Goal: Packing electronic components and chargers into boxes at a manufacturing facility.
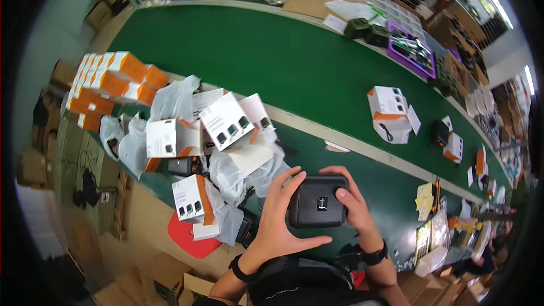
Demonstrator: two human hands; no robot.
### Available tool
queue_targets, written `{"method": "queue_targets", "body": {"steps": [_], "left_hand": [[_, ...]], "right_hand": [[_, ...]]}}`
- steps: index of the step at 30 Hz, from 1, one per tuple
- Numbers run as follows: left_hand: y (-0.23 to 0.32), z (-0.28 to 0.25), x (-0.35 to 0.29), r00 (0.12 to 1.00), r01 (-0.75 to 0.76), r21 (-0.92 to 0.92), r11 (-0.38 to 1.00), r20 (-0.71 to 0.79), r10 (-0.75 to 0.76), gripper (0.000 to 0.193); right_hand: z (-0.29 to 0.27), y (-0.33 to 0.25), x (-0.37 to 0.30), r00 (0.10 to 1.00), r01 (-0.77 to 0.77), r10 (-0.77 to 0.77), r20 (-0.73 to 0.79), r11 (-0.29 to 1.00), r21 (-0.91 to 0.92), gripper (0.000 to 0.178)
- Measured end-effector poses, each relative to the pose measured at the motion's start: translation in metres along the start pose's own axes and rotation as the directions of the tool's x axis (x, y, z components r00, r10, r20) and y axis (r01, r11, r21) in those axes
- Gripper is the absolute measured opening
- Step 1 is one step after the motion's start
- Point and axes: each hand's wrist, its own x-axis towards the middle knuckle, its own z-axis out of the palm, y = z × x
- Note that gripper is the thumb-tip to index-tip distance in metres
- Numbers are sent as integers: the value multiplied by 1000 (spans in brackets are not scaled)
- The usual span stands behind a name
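A small black square device (318,202) with rounded corners and a square emblem on its face is held above the table in front of me. My right hand (357,207) grips its right side, thumb on the face and fingers behind the edge. Around the left side spreads my left hand (277,215): its fingers reach the upper left corner, while its thumb stretches out below the lower edge, apart from it. To the left lies a pile of white and orange boxes (226,122) mixed with white plastic bags (226,178).
Stacked orange and white boxes (113,79) stand at the far left of the green table (266,51). An opened box (390,102) lies further back on the right. A purple tray (411,51) holds metal parts. A red stool (190,238) is at the lower left.
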Motion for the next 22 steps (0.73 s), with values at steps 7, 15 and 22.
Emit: {"method": "queue_targets", "body": {"steps": [7,15,22], "left_hand": [[-7,20,2,968,-180,-46,983,168,185,97],[-11,27,-4,963,-211,-144,967,137,231,114],[7,55,0,961,-132,-597,791,118,250,113]], "right_hand": [[-24,-45,-4,989,-21,55,140,972,-234,42],[-33,-37,-24,994,31,-14,112,988,-154,53],[-23,26,-48,915,-298,402,-47,749,592,88]]}}
